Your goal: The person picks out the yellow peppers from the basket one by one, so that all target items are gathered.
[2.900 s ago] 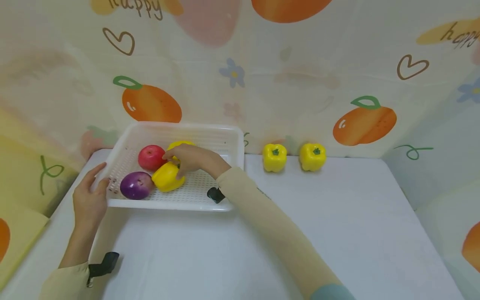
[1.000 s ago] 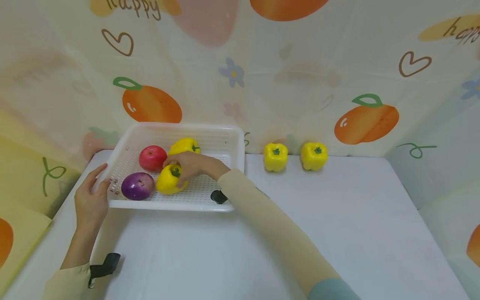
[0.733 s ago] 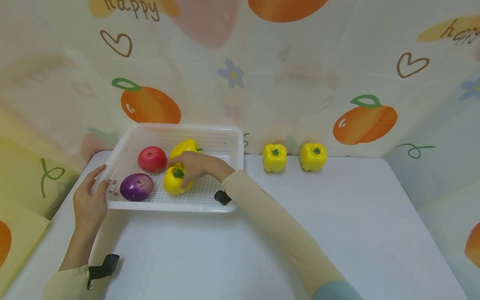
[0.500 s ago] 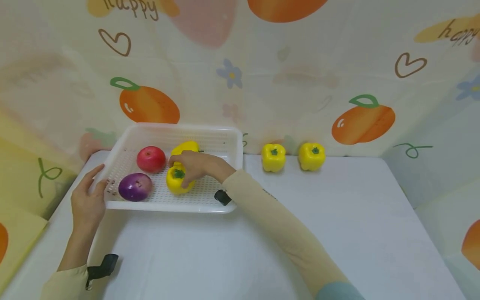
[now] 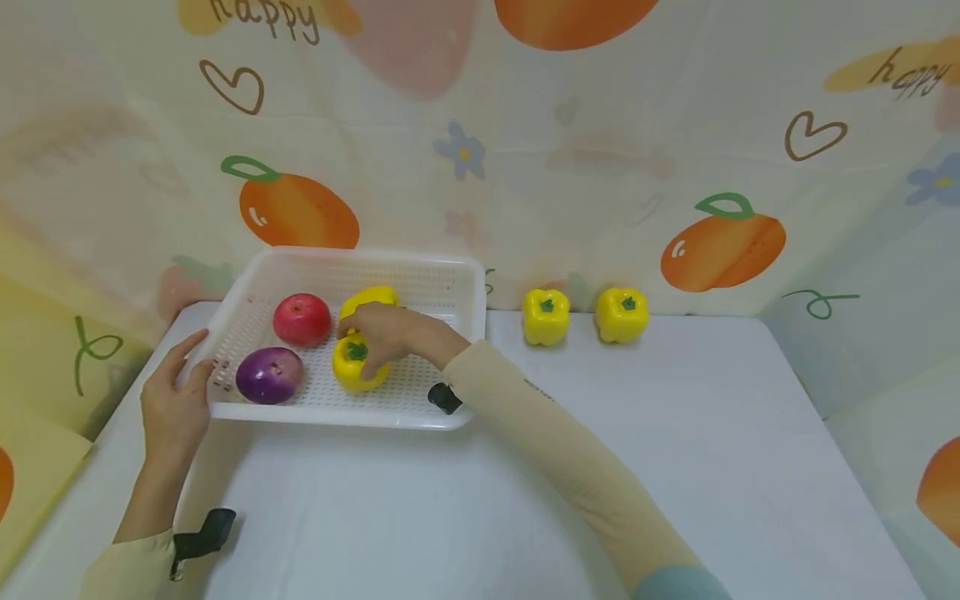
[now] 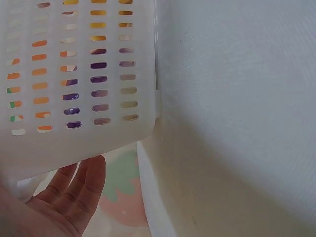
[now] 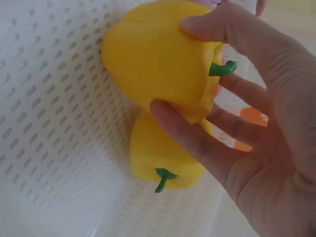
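Observation:
In the head view a white perforated plastic basket (image 5: 420, 417) stands at the back left of the table. My right hand (image 5: 386, 332) reaches into it and pinches a yellow bell pepper (image 5: 349, 371). Thumb and fingers sit on either side of this pepper in the right wrist view, near its green stem (image 7: 223, 68). Another yellow bell pepper (image 5: 375, 296) lies right behind it, partly covered by my hand. Left of them lie a red, apple-like fruit (image 5: 302, 320) and a glossy purple, egg-shaped vegetable (image 5: 270, 375). My left hand (image 5: 176, 408) holds the basket's left rim, fingers along its outer side (image 6: 81, 190).
Two more yellow bell peppers, one nearer the basket (image 5: 546, 317) and one farther right (image 5: 622, 315), stand on the white table (image 5: 525, 500) against the back. A printed cloth (image 5: 570, 167) rises behind the table.
My right hand has shifted the front pepper rightward, away from the purple vegetable and red fruit, and its stem has turned to face up. The left hand has stayed at the basket rim.

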Tool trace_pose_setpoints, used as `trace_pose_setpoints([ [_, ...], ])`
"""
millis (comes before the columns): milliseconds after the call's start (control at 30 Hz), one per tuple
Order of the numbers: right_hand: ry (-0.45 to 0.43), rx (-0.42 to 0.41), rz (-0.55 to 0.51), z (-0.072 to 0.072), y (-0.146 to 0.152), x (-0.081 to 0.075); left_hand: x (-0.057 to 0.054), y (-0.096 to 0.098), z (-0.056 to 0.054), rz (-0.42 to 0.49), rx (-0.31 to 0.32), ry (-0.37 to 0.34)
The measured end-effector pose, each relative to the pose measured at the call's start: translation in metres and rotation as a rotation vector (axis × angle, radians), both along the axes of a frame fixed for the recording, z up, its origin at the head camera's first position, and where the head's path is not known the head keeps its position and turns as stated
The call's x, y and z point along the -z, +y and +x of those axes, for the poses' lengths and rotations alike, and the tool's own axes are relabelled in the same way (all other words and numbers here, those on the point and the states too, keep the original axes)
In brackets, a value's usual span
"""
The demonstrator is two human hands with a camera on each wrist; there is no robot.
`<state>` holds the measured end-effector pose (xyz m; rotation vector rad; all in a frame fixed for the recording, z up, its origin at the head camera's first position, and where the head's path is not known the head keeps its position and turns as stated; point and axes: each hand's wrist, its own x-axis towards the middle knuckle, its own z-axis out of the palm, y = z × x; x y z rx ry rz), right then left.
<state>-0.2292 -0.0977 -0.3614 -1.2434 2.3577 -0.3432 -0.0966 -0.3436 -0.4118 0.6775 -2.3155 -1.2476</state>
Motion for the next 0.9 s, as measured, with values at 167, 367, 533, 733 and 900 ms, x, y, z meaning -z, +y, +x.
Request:
trace_pose_setpoints([
  [167,0.063,-0.011,0.009,0.001,0.004,-0.009,0.0,0.002,0.0,-0.006,0.001,0.009],
  [367,0.101,-0.034,-0.042,0.004,0.012,-0.025,-0.002,0.0,0.001,-0.018,-0.007,0.004],
  [533,0.115,-0.033,-0.081,0.007,0.026,-0.033,-0.004,0.0,0.002,0.005,0.018,-0.032],
  [733,0.145,-0.008,-0.103,-0.001,0.049,-0.038,-0.006,-0.002,0.003,-0.003,0.071,-0.058],
  [900,0.163,0.029,-0.15,-0.006,0.068,-0.044,-0.006,-0.003,0.004,-0.039,0.058,-0.081],
])
